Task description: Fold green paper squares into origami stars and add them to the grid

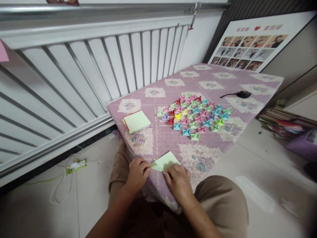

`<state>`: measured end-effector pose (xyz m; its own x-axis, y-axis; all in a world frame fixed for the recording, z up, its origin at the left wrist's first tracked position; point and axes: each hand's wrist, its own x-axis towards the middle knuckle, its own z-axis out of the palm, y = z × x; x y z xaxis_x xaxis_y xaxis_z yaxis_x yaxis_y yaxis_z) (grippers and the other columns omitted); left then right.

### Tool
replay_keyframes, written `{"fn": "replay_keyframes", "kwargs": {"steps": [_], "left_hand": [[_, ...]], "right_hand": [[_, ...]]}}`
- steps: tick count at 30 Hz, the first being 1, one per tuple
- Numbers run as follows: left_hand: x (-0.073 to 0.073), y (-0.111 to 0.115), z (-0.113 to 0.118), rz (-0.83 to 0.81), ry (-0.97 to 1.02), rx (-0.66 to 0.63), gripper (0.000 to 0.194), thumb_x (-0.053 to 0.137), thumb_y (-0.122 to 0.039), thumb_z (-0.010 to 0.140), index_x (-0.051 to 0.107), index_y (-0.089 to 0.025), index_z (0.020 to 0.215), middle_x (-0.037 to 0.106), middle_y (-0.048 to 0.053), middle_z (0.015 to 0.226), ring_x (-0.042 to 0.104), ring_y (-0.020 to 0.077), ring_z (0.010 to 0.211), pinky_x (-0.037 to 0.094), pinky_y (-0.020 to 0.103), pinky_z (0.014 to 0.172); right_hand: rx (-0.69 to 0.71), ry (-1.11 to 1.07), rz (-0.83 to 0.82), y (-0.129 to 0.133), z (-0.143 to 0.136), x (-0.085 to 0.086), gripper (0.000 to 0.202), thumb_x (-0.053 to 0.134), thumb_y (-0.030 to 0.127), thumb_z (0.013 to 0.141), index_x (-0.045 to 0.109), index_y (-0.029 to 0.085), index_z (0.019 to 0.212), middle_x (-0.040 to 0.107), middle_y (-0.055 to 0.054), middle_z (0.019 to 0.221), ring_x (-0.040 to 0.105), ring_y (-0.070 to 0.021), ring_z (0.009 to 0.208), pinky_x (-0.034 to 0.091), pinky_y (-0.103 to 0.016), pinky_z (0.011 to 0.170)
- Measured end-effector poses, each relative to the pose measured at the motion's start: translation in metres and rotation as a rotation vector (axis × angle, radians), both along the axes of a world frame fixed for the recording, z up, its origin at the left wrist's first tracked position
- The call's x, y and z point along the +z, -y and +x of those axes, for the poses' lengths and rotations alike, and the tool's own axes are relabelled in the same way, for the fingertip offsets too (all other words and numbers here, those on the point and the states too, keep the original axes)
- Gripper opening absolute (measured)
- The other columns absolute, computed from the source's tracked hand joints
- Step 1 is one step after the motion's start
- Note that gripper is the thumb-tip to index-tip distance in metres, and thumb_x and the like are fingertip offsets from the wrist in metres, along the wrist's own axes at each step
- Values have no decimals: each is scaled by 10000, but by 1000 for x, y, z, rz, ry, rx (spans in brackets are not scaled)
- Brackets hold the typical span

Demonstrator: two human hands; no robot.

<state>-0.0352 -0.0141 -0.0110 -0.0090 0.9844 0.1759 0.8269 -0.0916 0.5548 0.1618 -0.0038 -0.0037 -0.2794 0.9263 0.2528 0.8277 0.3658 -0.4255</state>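
A pale green sheet of paper (pixel 166 160), folded into a triangle, lies at the near edge of the table. My left hand (pixel 138 172) pinches its left corner between thumb and fingers. On the paper's right side, my right hand (pixel 178 178) presses down with its fingers bent over the edge, hiding that corner. Beyond my left hand sits a stack of square coloured paper (pixel 136 121), pale green on top with red and yellow edges showing. Farther back, rows of small folded paper pieces (pixel 195 115) stand close together in green, pink, blue, red and yellow.
A purple flowered cloth (pixel 170 140) covers the table. A black object with a short cable (pixel 243 94) rests at its right. A white radiator (pixel 99 66) runs along the left, and a photo board (pixel 250 43) leans behind. A power strip (pixel 76 166) lies on the floor.
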Motion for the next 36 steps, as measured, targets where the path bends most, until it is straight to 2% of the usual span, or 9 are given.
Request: {"fn": "replay_keyframes", "kwargs": {"steps": [5,16,29,36], "left_hand": [[6,-10,-2,-114,-11,-15,98,606,-258,820,690,-233,775,617,13,874,533,182,874,368,345,821],[15,-25,-6,-240,-116,-78,154,600,-317,829,658,-208,738,624,27,838,547,187,855,373,313,787],[25,-36,-5,-321,-227,-105,166,586,-351,820,677,-229,753,655,35,871,577,215,855,384,313,724],[35,-44,-4,-432,-319,-148,235,538,-398,831,677,-211,803,666,59,914,593,233,894,399,337,750]], "right_hand": [[-46,38,-27,-3,-2,1,214,543,353,880,628,223,734,601,-35,781,515,-207,817,275,-335,740],[-89,128,-26,-12,-7,0,264,548,383,872,606,218,674,606,-33,746,528,-203,788,259,-330,688],[-100,150,-67,-17,-7,2,263,596,380,836,582,221,627,605,-21,717,526,-199,772,244,-323,673],[-107,165,-100,-19,-9,6,258,603,365,834,589,213,625,612,-17,722,522,-191,775,231,-316,666]]}}
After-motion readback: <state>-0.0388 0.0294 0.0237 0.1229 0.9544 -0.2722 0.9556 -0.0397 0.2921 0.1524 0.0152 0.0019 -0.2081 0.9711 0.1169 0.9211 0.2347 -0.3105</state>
